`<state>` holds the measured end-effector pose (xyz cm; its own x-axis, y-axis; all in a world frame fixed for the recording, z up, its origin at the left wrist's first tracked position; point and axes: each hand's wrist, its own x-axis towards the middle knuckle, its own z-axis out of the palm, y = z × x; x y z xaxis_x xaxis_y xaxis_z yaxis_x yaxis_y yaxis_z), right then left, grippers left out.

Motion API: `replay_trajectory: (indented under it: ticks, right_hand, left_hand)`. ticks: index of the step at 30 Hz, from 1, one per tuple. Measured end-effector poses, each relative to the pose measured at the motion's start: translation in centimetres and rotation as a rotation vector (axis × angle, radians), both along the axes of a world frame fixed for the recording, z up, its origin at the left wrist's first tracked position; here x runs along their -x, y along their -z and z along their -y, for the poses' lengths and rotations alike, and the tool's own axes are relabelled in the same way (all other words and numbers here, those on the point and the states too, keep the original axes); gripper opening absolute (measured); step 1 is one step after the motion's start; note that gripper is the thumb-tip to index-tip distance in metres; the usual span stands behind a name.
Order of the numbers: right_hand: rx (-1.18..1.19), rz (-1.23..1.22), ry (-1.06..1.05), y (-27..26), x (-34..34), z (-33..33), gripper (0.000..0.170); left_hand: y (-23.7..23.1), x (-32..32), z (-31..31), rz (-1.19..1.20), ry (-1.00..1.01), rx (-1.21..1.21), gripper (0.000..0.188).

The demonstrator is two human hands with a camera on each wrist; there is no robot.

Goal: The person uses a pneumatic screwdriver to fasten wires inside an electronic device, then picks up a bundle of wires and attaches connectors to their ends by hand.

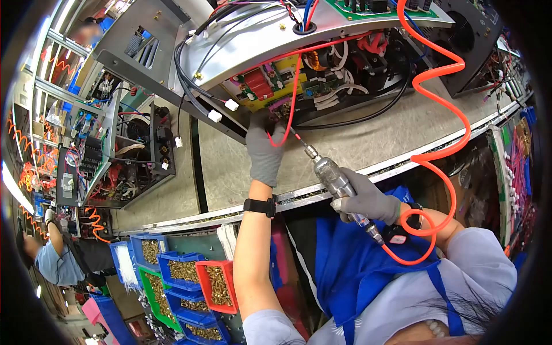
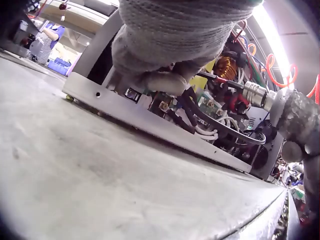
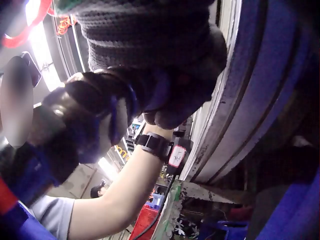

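My right hand [image 1: 368, 198], in a grey glove, grips a pneumatic screwdriver [image 1: 334, 178] with an orange coiled air hose at its rear. Its bit points up and left into an open metal chassis [image 1: 230, 123] full of boards and wires. At the chassis's near lower edge is my left hand [image 1: 265, 152], also gloved, its fingertips reaching inside and hidden in the head view. A red wire [image 1: 295, 86] loops down over that hand. In the left wrist view the left fingers [image 2: 165, 83] bend close to the bit's end; what they hold, I cannot tell.
White connectors [image 1: 223, 110] hang on wires at the chassis's left. A second opened unit [image 1: 132, 149] stands farther left on the metal bench [image 1: 241, 195]. Below the bench edge are blue bins [image 1: 184, 270] and a red bin [image 1: 217, 286] of brass-coloured screws. Another person works at far left.
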<state>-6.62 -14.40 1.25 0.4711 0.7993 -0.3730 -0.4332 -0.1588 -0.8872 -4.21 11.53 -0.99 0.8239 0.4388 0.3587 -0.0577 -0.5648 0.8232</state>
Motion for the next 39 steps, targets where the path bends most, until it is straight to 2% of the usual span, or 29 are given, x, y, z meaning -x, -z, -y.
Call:
replay_trajectory:
  ticks: [1,4,7,10,13,19,22,25,28,31,34,39]
  right_hand:
    - [0.006,-0.012,0.000,-0.1,0.0,0.0,0.062]
    - [-0.013,-0.066,0.008,-0.8,-0.1,0.2,0.062]
    - [-0.031,-0.049,-0.001,-0.5,-0.1,0.3,0.062]
    - [-0.036,-0.031,-0.010,-0.5,-0.2,0.3,0.061]
    - [-0.054,0.002,-0.004,-0.4,-0.3,0.4,0.061]
    - [-0.019,0.001,-0.011,-1.4,-0.6,0.8,0.061]
    - [0.011,0.015,-0.017,-1.8,-0.4,1.3,0.061]
    - [0.024,0.020,-0.057,-0.6,-0.4,1.5,0.060]
    - [-0.004,0.010,-0.022,-0.8,-0.3,1.3,0.058]
    - [0.031,0.002,-0.016,-1.3,-0.5,0.9,0.054]
    - [0.018,-0.024,-0.003,-1.9,-0.7,0.5,0.052]
    - [0.040,-0.036,-0.001,-1.6,-0.9,0.1,0.062]
  left_hand:
    - [-0.3,0.1,0.3,0.018,-0.016,-0.108,0.036]
    - [0.2,-0.1,0.5,0.102,0.005,-0.131,0.040]
    - [-0.6,0.6,0.8,0.035,0.037,0.033,0.041]
    - [-0.4,0.8,1.1,0.086,0.004,0.124,0.040]
    - [0.0,0.6,0.2,0.032,-0.041,0.072,0.039]
    - [0.0,0.0,-0.3,-0.010,-0.056,0.208,0.036]
    - [0.8,0.1,-0.7,0.054,-0.042,0.019,0.033]
    - [1.6,-0.9,-0.9,0.128,-0.129,-0.139,0.028]
    - [0.8,-1.2,0.5,0.059,-0.217,-0.080,0.030]
    - [1.8,-2.4,0.6,0.059,-0.363,-0.296,0.030]
    - [0.3,-1.8,1.4,-0.014,-0.365,-0.325,0.031]
    - [-1.0,-1.4,1.9,-0.239,-0.378,-0.430,0.029]
